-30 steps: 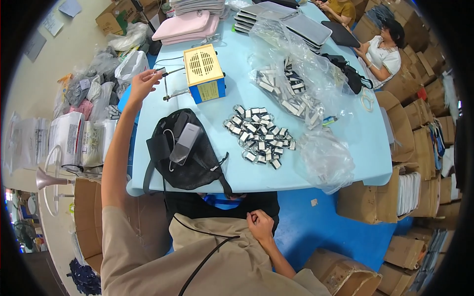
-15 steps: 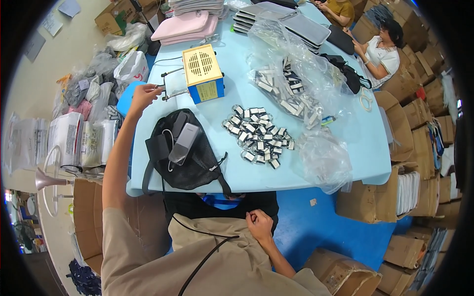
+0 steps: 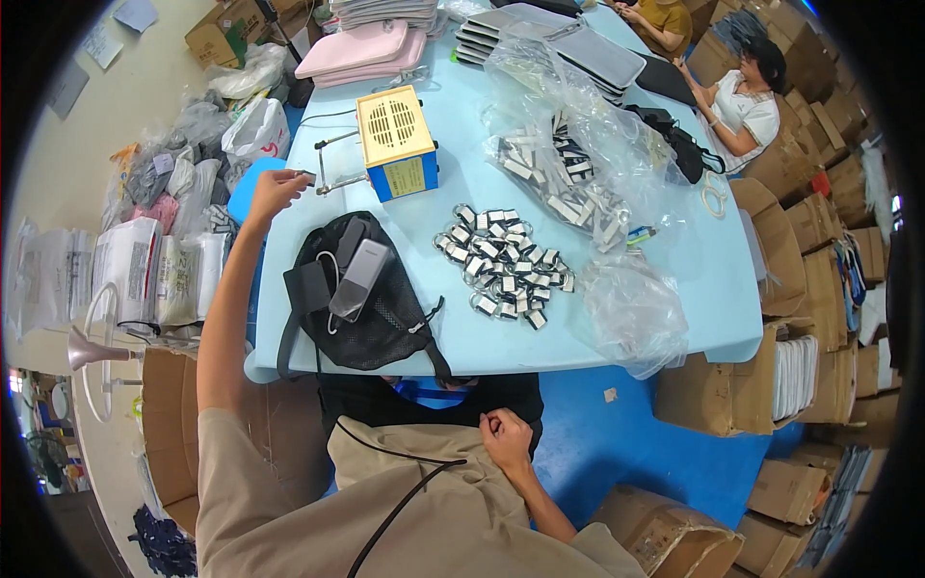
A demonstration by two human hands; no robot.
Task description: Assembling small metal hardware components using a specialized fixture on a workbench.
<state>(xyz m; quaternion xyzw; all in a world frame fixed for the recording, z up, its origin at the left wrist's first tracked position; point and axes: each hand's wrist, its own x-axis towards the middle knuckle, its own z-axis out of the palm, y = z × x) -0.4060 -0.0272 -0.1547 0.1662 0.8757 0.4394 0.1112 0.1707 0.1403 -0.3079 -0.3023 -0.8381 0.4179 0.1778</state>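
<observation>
- Head view: the left hand (image 3: pixel 276 193), upper left of the frame, pinches a small dark piece (image 3: pixel 308 179) between thumb and fingers; its exact shape is too small to tell.
- That piece sits at the fingertips, just left of a thin metal rod frame (image 3: pixel 323 171); whether the two touch, I cannot tell.
- The rods join the left side of a blue-sided box with a cream, slotted top (image 3: pixel 390 123), upper middle of the frame.
- The right hand (image 3: pixel 508 439), lower middle, lies against the person's front with fingers curled; whether they hold anything, I cannot tell. The dark piece is well apart from it.
- A heap of small black-and-white tags with loops (image 3: pixel 507 266) lies mid-frame on the pale blue tabletop (image 3: pixel 713 299), between the two hands' heights.
- Left of the heap lies a black mesh drawstring bag (image 3: pixel 385 332), below the left hand, bearing a grey rounded power bank (image 3: pixel 364 275).
</observation>
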